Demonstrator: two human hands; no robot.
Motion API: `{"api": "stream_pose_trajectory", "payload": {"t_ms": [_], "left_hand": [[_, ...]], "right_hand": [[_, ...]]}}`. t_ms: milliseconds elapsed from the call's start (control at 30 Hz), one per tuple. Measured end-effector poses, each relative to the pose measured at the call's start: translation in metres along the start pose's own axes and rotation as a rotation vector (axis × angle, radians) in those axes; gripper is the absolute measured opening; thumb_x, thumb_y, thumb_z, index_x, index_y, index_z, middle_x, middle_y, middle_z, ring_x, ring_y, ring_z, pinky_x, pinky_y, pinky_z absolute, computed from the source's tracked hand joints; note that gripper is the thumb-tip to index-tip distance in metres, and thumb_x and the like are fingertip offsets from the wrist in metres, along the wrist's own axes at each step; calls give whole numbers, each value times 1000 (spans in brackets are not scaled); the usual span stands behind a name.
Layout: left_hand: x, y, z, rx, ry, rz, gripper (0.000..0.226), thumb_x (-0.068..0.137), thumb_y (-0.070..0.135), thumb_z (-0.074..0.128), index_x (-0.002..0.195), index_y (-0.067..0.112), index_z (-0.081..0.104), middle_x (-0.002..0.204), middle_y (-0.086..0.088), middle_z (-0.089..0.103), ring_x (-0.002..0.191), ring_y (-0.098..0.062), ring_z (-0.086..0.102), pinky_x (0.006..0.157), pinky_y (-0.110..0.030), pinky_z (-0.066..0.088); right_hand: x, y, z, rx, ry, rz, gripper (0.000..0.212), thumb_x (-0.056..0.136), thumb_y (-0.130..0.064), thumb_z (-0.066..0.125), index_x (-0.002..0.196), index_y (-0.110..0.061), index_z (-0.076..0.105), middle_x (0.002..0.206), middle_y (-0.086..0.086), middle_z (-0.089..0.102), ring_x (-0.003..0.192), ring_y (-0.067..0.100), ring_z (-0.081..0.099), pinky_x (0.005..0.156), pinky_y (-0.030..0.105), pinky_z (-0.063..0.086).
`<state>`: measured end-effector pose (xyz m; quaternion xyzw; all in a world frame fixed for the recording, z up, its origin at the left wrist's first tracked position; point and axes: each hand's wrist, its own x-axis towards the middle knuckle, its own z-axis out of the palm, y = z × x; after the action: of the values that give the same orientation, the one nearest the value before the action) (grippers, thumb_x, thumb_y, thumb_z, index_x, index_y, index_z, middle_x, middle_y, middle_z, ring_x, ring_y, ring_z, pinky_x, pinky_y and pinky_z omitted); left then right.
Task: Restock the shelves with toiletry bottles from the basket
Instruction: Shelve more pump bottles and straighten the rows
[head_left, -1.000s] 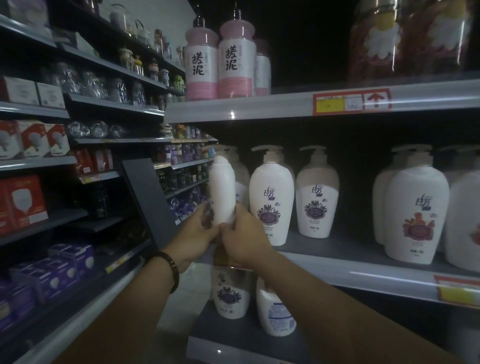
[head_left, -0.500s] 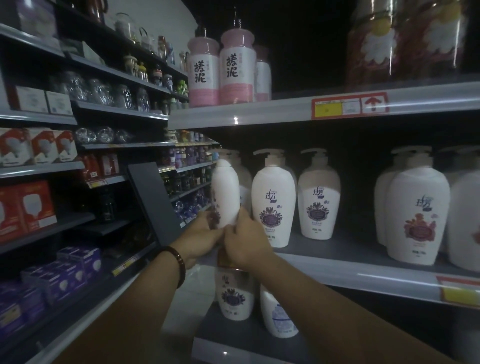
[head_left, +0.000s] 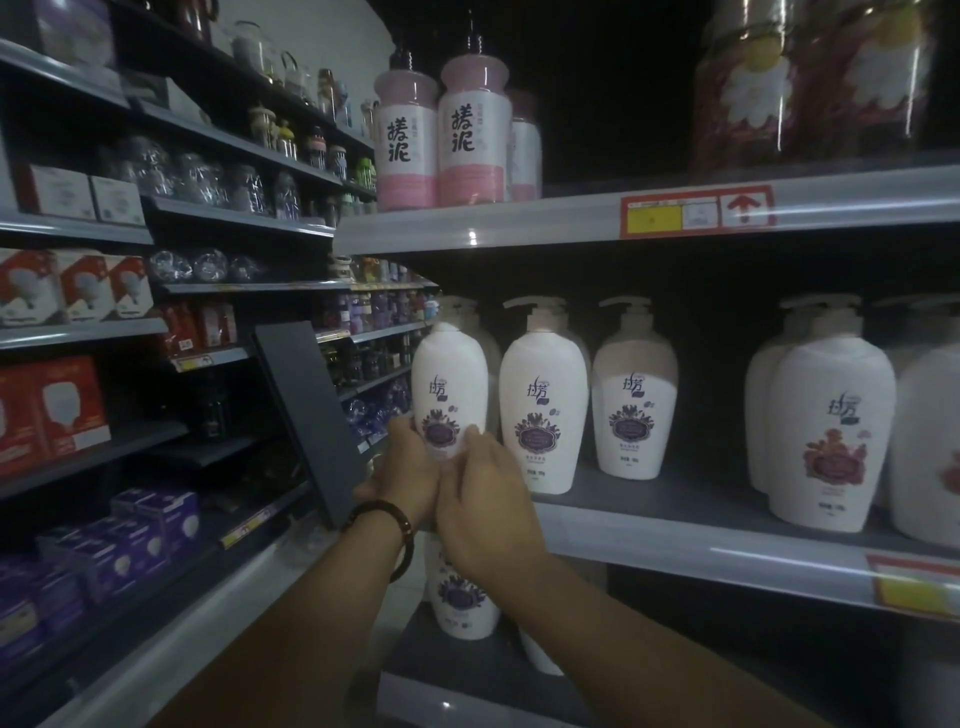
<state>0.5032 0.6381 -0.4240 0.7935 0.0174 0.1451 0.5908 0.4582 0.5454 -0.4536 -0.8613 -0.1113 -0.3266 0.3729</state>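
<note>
A white pump bottle with a purple label (head_left: 450, 384) stands upright at the left end of the middle shelf (head_left: 675, 540), label facing me. My left hand (head_left: 402, 475), with a dark bracelet on its wrist, grips the bottle's lower left side. My right hand (head_left: 485, 499) holds the lower right side, fingers against the label. Two matching purple-label bottles (head_left: 543, 410) stand just to its right in the same row. The basket is out of view.
White bottles with red labels (head_left: 831, 436) fill the shelf's right part. Pink bottles (head_left: 470, 135) stand on the shelf above. More white bottles (head_left: 460, 597) sit on the shelf below my hands. A dark end panel (head_left: 306, 415) and an aisle of boxed goods lie left.
Both hands have turned the bottle so that its purple label now faces front; before, its plain side showed. The view has shifted slightly.
</note>
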Motion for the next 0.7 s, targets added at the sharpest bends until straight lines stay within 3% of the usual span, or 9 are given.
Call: {"api": "stream_pose_trajectory", "payload": {"t_ms": [133,200,267,300,400,467,533,633,700], "left_hand": [[7,-5,4,-68,40,2,74,43,71,39,99,25,54,100,-5,73,102,-31,69,103,-53,52],[36,-32,11,-110,35,-9,92,44,72,35,114,18,63,111,-13,74,111,-37,69,106,-59,51],[46,-44,13,-70,13,-26,104,48,73,33,132,17,58,126,-18,68,122,-42,64,109,-60,48],[42,-41,11,-43,3,-38,94,55,72,37,131,20,58,125,-16,67,122,-40,63,108,-56,49],[-1,-6,4,114,63,-2,19,91,46,60,94,28,52,100,4,64,106,-27,62,94,-33,44],[-9,0,5,163,80,23,19,97,34,63,87,29,48,90,11,56,104,-24,59,96,-34,45],[-9,-1,5,199,83,38,19,95,36,67,96,30,49,90,10,54,105,-23,57,100,-36,43],[-12,-5,6,312,80,105,61,78,58,83,120,32,48,107,10,60,109,-19,52,92,-35,34],[-12,-9,8,362,133,120,98,69,68,86,143,26,37,136,-1,52,131,-26,46,106,-46,36]], "right_hand": [[2,2,-4,-11,-24,-32,22,105,-19,46,121,-10,56,116,7,58,104,22,57,93,39,53],[5,3,-4,-26,-57,-32,20,103,-18,47,118,-10,57,114,8,59,102,24,58,92,41,54],[8,3,-5,-38,-75,-22,18,103,-17,47,115,-8,57,113,10,59,100,25,58,91,42,54],[9,3,-6,-36,-77,-17,18,102,-17,48,113,-7,58,112,11,60,100,26,59,91,43,54],[8,1,-9,-10,-88,11,17,101,-16,51,112,-6,60,112,12,61,98,26,60,89,41,55],[7,-1,-13,27,-87,16,18,101,-15,52,115,-9,61,114,9,61,100,24,61,90,37,55],[6,-1,-23,47,-34,-3,26,99,-17,56,124,-14,60,118,4,61,105,21,62,90,32,52],[9,4,-51,27,215,-30,35,95,-22,64,129,-21,55,120,-3,55,109,18,58,94,37,53],[14,17,-69,-6,406,2,41,89,-23,72,125,-20,51,118,-2,51,108,20,56,92,46,55]]}}
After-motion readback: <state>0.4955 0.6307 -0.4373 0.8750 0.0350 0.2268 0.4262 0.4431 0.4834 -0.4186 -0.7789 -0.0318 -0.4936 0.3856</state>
